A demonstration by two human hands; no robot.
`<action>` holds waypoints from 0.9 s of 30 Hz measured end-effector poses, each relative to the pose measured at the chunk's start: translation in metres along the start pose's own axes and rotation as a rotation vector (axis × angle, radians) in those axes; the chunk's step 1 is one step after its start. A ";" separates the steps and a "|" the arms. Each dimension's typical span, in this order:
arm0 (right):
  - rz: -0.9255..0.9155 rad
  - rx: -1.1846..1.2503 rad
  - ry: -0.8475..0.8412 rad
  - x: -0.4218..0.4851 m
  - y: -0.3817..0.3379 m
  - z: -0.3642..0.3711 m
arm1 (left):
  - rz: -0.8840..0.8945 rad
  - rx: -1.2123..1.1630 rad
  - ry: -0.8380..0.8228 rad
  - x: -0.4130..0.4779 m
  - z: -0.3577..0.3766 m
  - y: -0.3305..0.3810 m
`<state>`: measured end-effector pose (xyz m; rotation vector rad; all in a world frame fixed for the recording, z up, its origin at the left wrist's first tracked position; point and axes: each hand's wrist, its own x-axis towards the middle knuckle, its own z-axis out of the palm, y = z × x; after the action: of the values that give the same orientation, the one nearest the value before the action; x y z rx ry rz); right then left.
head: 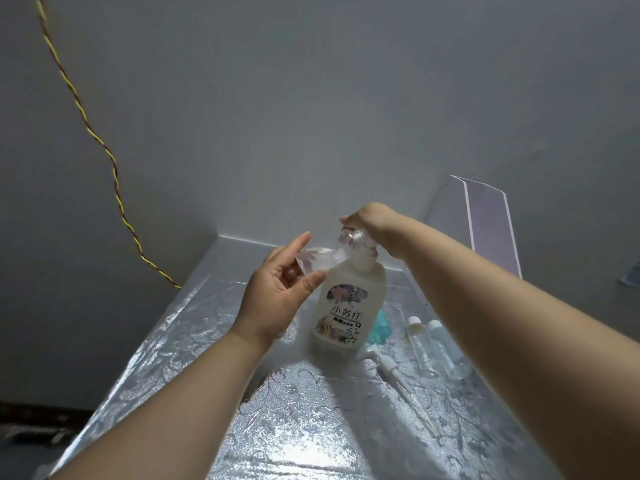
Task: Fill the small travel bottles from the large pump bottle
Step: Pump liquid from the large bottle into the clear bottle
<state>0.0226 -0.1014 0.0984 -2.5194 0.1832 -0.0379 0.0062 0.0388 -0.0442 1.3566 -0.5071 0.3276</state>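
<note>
The large frosted white pump bottle (348,306) with a flowered label stands in the middle of the silver foil table (294,427). My right hand (372,220) rests on top of its clear pump head (353,235), fingers bent down over it. My left hand (280,292) holds a small clear travel bottle (317,259) tilted, its mouth at the pump's spout. Two more small clear bottles (431,344) with white necks stand to the right of the big bottle.
A teal object (379,327) sits behind the pump bottle. A loose white pump top with its tube (394,372) lies on the table at the right. A clear acrylic stand (485,226) rises at the back right. A twisted yellow-red wire (104,150) hangs along the left wall.
</note>
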 end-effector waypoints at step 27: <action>-0.040 -0.024 -0.025 0.001 -0.003 -0.006 | -0.091 -0.142 -0.010 -0.001 0.001 0.001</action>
<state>0.0234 -0.1026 0.1048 -2.5462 0.1234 -0.0207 0.0049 0.0384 -0.0442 1.2398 -0.4666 0.2072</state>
